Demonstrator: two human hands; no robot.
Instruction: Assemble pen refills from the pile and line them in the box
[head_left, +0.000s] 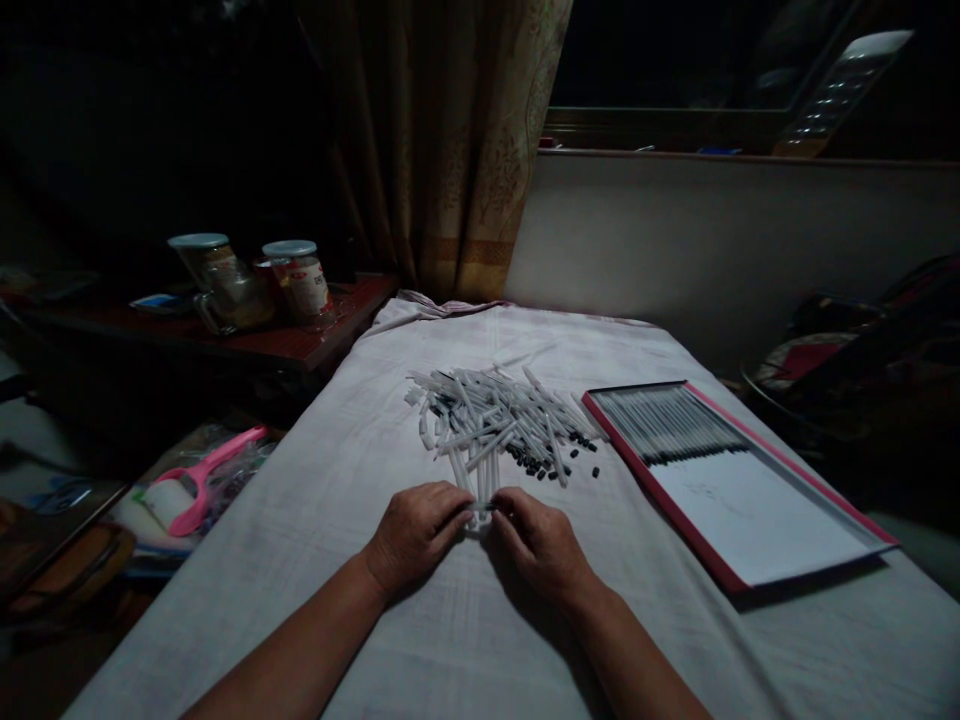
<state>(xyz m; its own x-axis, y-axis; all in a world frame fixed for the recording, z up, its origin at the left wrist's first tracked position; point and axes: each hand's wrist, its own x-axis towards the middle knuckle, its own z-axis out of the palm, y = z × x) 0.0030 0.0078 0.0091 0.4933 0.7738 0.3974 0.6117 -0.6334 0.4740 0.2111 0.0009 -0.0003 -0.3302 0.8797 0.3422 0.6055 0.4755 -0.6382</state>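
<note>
My left hand [424, 528] and my right hand [543, 538] meet just in front of a pile of whitish pen barrels [491, 410]. Their fingertips are closed in a pinch. Between them shows a small dark piece, but its shape is too small to tell. Several translucent pen barrels [489, 474] run from the pile to my fingers, with pale ends showing below the fingertips. The left fingertips press on a barrel; what the right fingers hold is largely hidden. Small black plugs [536, 466] lie scattered along the pile's right side.
To the right lies a shallow red-rimmed box [652, 500] with a row of black-ended pens [679, 420] at its far end. A pale cloth [315, 580] covers the table. Jars [300, 280] and a glass mug [236, 300] stand on a side table; a pink-handled roller [202, 480] lies at left.
</note>
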